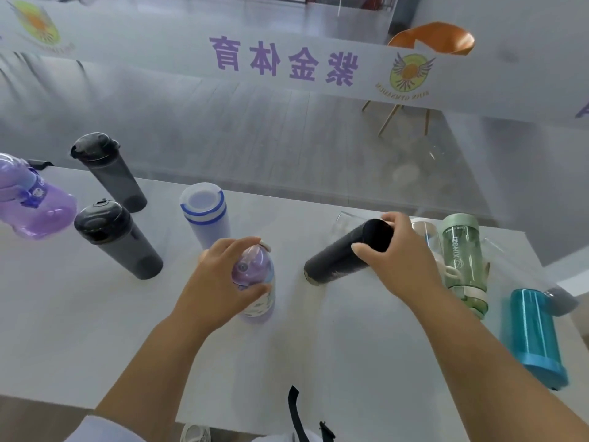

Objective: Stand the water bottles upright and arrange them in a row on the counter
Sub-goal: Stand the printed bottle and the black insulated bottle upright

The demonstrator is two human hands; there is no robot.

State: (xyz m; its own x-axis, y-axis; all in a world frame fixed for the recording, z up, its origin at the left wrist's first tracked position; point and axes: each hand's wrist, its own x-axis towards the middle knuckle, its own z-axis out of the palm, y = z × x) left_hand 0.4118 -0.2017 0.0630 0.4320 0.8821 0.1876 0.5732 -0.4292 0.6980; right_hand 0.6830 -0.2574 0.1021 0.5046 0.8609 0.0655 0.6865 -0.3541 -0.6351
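The left hand [223,279] has its fingers [251,293] wrapped around the top of an upright purple bottle [256,301] on the surface [79,330]. The right hand [398,260] grips a tilted black bottle [338,263] by its upper end. Right of those fingers lie a green bottle [462,256] and a blue bottle [532,336].

— Where are you standing?
— At a sports venue's front counter [318,339], it seems: the glass partition [287,129] before you carries purple Chinese lettering [283,60] naming a sports business and a winged crest [411,73]. Beyond it lie grey floorboards and an orange chair [430,39].
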